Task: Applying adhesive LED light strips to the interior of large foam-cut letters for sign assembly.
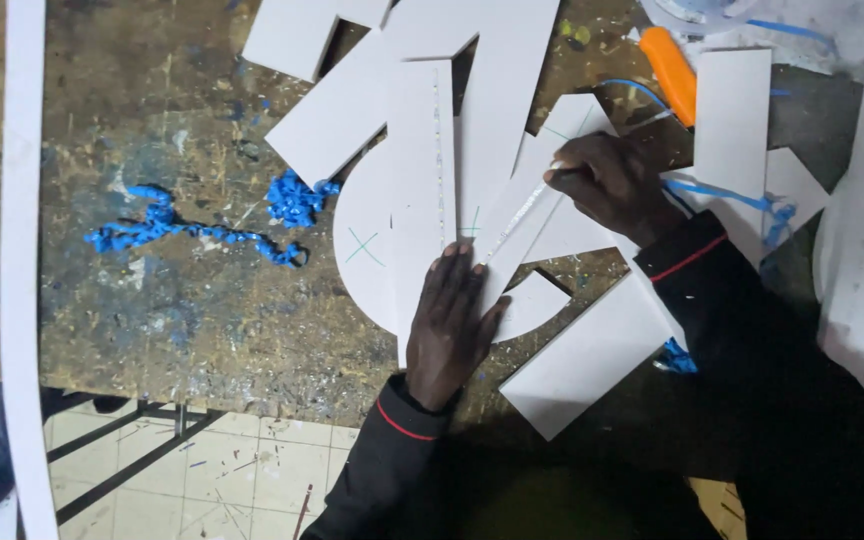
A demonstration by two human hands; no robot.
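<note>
White rigid foam-board cutout (422, 200): light, stiff, dent-prone.
Left hand (449, 325): flat, fingers spread, pinning it.
Right hand (607, 180): clamped on thin blade (522, 215).
Hold: flat faces, near edges.

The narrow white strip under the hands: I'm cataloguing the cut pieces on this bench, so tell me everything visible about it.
The narrow white strip is a long, flat, straight-edged piece of what looks like rigid foam board or plastic sheet. It lies diagonally on top of other white cut pieces, with a rough, frayed line along its length. The left hand presses flat near its lower end; the right hand meets its upper end, fingers pinched as if gripping a small tool, which cannot be made out.
</note>
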